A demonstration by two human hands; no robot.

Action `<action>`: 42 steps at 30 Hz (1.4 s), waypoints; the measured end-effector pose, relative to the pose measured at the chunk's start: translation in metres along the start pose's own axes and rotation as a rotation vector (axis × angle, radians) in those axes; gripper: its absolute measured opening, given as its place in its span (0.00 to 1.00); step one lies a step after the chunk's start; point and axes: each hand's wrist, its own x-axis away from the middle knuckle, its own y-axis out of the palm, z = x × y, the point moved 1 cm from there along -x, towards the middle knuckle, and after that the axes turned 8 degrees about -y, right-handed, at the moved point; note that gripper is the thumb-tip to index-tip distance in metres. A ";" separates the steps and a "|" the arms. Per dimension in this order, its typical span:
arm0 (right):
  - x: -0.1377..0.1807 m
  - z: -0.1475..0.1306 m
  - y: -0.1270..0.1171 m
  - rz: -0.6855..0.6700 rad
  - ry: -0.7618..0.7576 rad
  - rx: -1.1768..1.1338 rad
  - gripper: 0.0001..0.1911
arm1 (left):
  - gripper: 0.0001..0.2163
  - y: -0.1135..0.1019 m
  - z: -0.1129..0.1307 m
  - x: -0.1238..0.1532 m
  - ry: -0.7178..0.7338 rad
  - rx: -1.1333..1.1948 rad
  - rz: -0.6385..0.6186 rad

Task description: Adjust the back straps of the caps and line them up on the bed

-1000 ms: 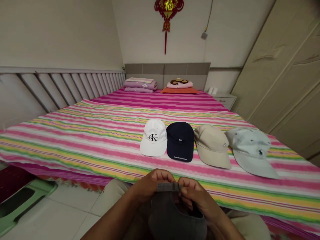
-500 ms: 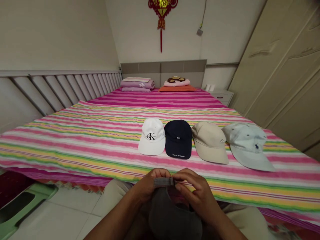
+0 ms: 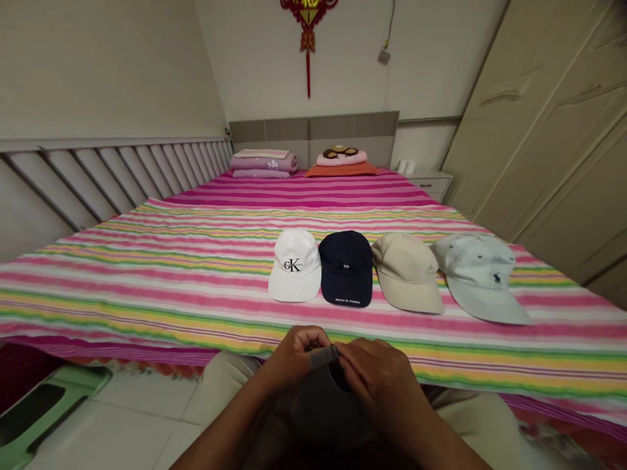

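A dark grey cap (image 3: 323, 408) rests in my lap, back strap upward. My left hand (image 3: 294, 359) pinches the left end of its grey strap (image 3: 323, 356), fingers closed. From the other side my right hand (image 3: 379, 385) closes on the strap and covers part of the cap. On the striped bed (image 3: 147, 274) beyond lie a white cap (image 3: 295, 265) with a black logo, a navy cap (image 3: 346, 267), a beige cap (image 3: 406, 271) and a pale blue cap (image 3: 477, 274), side by side in a row.
Folded purple bedding (image 3: 264, 163) and a pink pillow on an orange one (image 3: 341, 163) lie at the headboard. A slatted rail (image 3: 112, 179) runs along the left. A green stool (image 3: 44, 411) stands on the floor at lower left. Wardrobe doors (image 3: 553, 130) fill the right.
My right hand has slid left over the strap and now covers more of the cap. The strap shows shorter between my fingers. My view has shifted slightly.
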 end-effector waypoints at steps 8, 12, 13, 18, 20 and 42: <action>0.000 0.013 0.001 0.049 0.335 -0.295 0.10 | 0.12 0.002 -0.004 0.002 0.031 0.053 0.081; -0.005 0.010 -0.001 -0.021 0.325 -0.305 0.06 | 0.09 0.001 -0.004 0.001 0.113 -0.097 0.098; -0.006 0.009 -0.001 -0.035 0.319 -0.285 0.06 | 0.07 0.002 -0.003 0.000 0.153 -0.165 0.106; -0.004 0.013 0.006 -0.045 0.521 -0.476 0.08 | 0.05 0.005 -0.003 0.003 0.267 -0.328 0.134; -0.001 0.017 0.013 -0.024 0.724 -0.757 0.10 | 0.06 0.007 -0.003 0.004 0.266 -0.275 0.131; 0.006 0.012 0.021 0.052 0.655 -0.814 0.06 | 0.10 0.006 -0.018 0.001 0.055 0.129 0.002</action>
